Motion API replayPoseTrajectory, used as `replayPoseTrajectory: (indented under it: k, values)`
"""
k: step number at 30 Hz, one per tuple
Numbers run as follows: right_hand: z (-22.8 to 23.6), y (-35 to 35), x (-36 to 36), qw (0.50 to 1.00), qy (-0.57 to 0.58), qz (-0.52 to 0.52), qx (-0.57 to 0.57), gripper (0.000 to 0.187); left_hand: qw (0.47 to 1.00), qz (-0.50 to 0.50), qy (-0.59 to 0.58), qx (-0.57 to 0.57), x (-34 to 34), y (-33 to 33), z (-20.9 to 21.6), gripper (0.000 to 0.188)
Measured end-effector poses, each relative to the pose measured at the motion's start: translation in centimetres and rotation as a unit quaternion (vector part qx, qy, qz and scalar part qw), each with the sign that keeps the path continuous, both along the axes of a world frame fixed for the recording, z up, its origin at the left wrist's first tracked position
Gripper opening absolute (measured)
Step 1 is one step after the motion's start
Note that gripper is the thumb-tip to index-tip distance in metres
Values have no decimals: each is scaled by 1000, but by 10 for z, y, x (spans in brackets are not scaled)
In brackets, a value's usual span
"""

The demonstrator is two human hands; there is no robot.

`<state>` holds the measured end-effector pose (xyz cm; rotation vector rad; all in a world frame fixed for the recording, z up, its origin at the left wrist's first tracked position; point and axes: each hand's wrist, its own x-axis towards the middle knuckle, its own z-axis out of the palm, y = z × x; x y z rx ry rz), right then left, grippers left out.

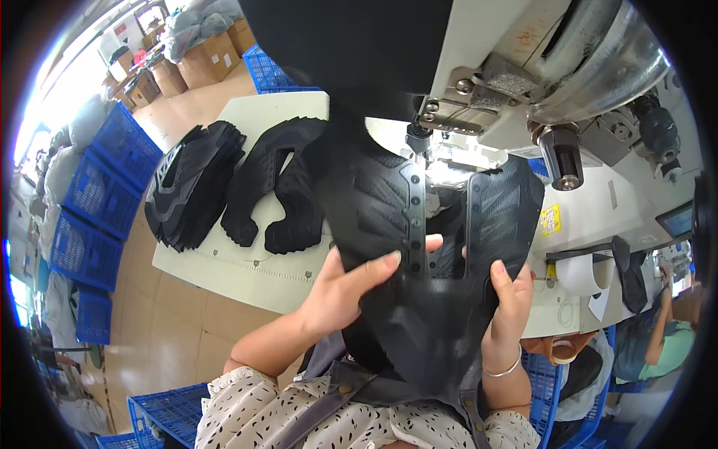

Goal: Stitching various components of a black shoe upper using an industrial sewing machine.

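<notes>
Between my two hands a black shoe upper [441,329], with eyelet holes along its lacing edges, is held up in front of a sewing machine [479,97]. My left hand [348,288] is closed on its left side, the thumb lying on top and a fingertip showing in the lacing gap. On the opposite side my right hand [511,299] grips the edge, thumb over the material. The machine's needle area is just beyond the upper and partly hidden by it. To the left lie a stack of black shoe uppers [288,150] and a second stack of uppers with grey trim [198,183].
The pale work table [217,262] curves round on the left. Blue crates [105,187] line the floor beyond it, and cardboard boxes [202,63] stand at the back. A blue crate [168,415] sits near my left elbow. At the right another person [662,344] is seated.
</notes>
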<state>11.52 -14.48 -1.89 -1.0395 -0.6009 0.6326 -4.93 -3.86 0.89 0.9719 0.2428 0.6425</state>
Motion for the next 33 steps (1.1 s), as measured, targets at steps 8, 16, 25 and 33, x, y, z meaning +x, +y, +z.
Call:
replayPoseTrajectory:
  k: [8,16,25,33]
  values:
    - [9,22,19,996,55,59,35,34,1000,7,16,9,24,28,19,33]
    - [2,18,23,999,4,26,37,37,999,-31,17,2,22,31,12,27]
    - [5,10,26,994,27,86,56,39,995,62,59,57,23,23,5,23]
    - [7,3,24,995,-55,78,-4,29,960,127,153,197,16,5,-7,20]
